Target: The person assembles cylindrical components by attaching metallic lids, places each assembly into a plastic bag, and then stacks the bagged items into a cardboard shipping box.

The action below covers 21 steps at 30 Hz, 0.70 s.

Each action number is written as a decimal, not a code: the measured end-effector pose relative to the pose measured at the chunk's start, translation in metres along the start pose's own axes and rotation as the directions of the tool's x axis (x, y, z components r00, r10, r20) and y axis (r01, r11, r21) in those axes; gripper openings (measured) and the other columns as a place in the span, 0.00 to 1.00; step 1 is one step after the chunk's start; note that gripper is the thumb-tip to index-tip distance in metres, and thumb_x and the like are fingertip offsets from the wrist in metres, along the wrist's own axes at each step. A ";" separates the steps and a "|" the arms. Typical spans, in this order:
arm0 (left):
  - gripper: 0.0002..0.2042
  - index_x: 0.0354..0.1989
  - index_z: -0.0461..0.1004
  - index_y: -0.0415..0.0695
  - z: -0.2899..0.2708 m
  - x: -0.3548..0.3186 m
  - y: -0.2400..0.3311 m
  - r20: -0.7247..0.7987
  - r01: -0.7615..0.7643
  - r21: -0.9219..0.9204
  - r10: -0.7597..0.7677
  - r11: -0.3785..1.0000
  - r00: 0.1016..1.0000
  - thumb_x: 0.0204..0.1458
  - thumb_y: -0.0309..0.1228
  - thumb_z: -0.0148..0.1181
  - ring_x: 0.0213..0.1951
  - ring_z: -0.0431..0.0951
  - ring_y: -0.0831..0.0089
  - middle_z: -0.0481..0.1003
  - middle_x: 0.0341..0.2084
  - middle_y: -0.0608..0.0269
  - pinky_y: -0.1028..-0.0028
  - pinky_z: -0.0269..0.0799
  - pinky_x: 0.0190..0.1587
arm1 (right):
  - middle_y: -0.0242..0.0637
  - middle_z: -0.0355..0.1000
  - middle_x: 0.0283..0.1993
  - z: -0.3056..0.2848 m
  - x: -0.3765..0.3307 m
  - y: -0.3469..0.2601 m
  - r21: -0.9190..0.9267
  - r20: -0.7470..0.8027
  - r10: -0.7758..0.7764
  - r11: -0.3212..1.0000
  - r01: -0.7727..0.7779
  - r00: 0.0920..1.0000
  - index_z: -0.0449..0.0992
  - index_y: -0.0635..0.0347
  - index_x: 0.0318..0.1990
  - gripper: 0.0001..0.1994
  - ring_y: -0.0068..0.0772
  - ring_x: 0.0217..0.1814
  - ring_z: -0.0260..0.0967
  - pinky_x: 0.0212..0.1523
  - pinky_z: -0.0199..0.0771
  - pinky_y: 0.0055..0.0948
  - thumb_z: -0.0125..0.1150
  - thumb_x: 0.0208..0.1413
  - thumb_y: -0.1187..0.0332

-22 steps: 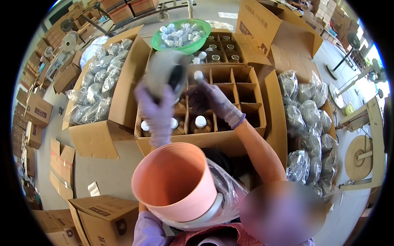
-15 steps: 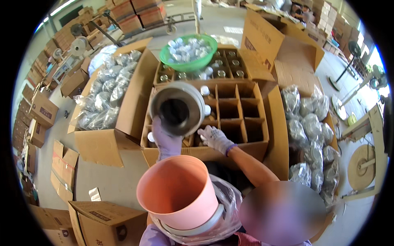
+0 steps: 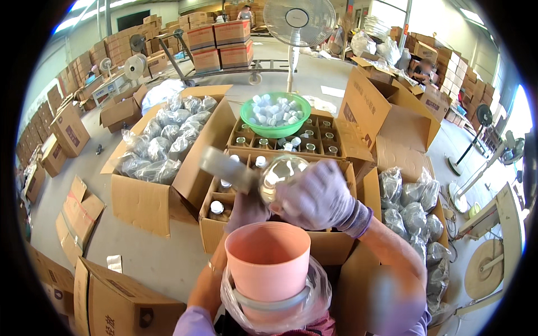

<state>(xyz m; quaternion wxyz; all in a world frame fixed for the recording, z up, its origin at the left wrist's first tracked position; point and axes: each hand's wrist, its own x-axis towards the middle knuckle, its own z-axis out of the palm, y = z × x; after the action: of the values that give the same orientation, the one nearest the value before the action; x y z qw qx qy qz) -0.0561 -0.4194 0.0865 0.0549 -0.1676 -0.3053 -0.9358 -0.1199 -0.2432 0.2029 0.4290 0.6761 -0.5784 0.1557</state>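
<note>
We see two gloved hands at work above a divided box (image 3: 211, 229) of white-capped bottles (image 3: 217, 207). Our right hand (image 3: 316, 196) is curled closed, with a shiny glass bottle (image 3: 284, 168) in its grip, its rounded body just off the fingers toward eleven o'clock. Our left hand (image 3: 248, 210) sits at about eight o'clock from that bottle, mostly hidden; a blurred grey roll (image 3: 227, 168) meets it, but we cannot tell how far its fingers close. At six o'clock, close to us, stands a pink bucket (image 3: 268, 246) with clear plastic (image 3: 322, 283) around its lower part. At twelve o'clock a green basin (image 3: 277, 132) heaped with white caps (image 3: 274, 109) rests on a second divided box (image 3: 330, 134). Cartons of wrapped bottles flank us: the left carton (image 3: 140, 201) toward nine, the right carton (image 3: 440, 199) toward four. Beyond the basin, a fan (image 3: 288, 18) stands at twelve.
</note>
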 end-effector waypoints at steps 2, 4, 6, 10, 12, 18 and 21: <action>0.25 0.64 0.62 0.44 0.011 0.023 0.017 -0.056 -0.071 0.006 0.071 0.997 0.996 0.64 0.47 0.46 0.58 0.69 0.63 0.69 0.58 0.53 0.57 0.64 0.62 | 0.36 0.69 0.47 -0.006 -0.001 -0.004 -0.057 0.097 -0.286 0.955 0.293 0.953 0.73 0.45 0.58 0.22 0.35 0.46 0.68 0.44 0.73 0.36 0.56 0.53 0.64; 0.25 0.64 0.62 0.44 0.020 0.035 0.028 -0.088 -0.135 0.004 0.134 0.991 0.987 0.63 0.46 0.47 0.58 0.69 0.63 0.69 0.58 0.53 0.58 0.64 0.62 | 0.38 0.67 0.52 -0.014 -0.001 0.002 0.048 0.171 -0.400 0.916 0.398 0.900 0.71 0.46 0.59 0.22 0.37 0.53 0.67 0.52 0.71 0.40 0.56 0.55 0.59; 0.26 0.64 0.62 0.44 0.023 0.033 0.030 -0.109 -0.175 0.000 0.174 0.985 0.979 0.63 0.46 0.48 0.59 0.68 0.63 0.68 0.59 0.53 0.58 0.64 0.63 | 0.40 0.66 0.58 -0.024 -0.003 0.009 0.188 0.217 -0.309 0.944 0.271 0.926 0.70 0.47 0.61 0.24 0.40 0.60 0.66 0.60 0.69 0.44 0.55 0.57 0.54; 0.26 0.65 0.61 0.43 0.021 0.013 0.017 -0.133 -0.167 -0.025 0.162 0.986 0.978 0.63 0.44 0.50 0.60 0.68 0.63 0.67 0.60 0.53 0.60 0.64 0.63 | 0.53 0.59 0.65 -0.012 -0.036 0.014 0.331 0.090 0.467 0.819 -0.469 0.880 0.59 0.59 0.67 0.36 0.57 0.65 0.60 0.67 0.57 0.51 0.61 0.57 0.48; 0.26 0.65 0.60 0.43 0.012 -0.010 0.011 -0.154 -0.142 -0.033 0.135 0.989 0.979 0.63 0.44 0.51 0.60 0.68 0.63 0.67 0.60 0.53 0.60 0.63 0.64 | 0.49 0.49 0.73 0.005 -0.049 -0.009 0.811 0.443 0.738 -0.086 -0.579 0.510 0.38 0.58 0.75 0.49 0.49 0.73 0.51 0.72 0.51 0.45 0.68 0.55 0.60; 0.27 0.66 0.59 0.42 0.005 -0.083 -0.011 -0.204 -0.018 0.004 0.019 1.000 0.979 0.62 0.42 0.54 0.61 0.67 0.63 0.66 0.62 0.53 0.62 0.63 0.65 | 0.41 0.56 0.70 0.002 -0.058 -0.046 0.721 0.688 0.555 -0.450 -0.526 0.467 0.50 0.63 0.72 0.57 0.36 0.73 0.52 0.73 0.49 0.32 0.83 0.32 0.66; 0.28 0.67 0.59 0.42 0.015 -0.103 -0.017 -0.191 0.015 0.045 -0.006 0.999 0.982 0.62 0.41 0.55 0.62 0.67 0.63 0.65 0.63 0.53 0.63 0.63 0.65 | 0.37 0.61 0.66 0.000 -0.062 -0.038 0.646 0.763 0.440 -0.505 -0.572 0.474 0.58 0.63 0.68 0.45 0.30 0.69 0.56 0.71 0.54 0.31 0.77 0.41 0.64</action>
<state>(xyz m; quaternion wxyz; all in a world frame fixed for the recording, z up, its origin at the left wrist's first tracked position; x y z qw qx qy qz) 0.0415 -0.3967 0.0528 0.0828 -0.0742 -0.3209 -0.9405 -0.1027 -0.2043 0.1445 -0.3684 0.3473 -0.5427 0.6702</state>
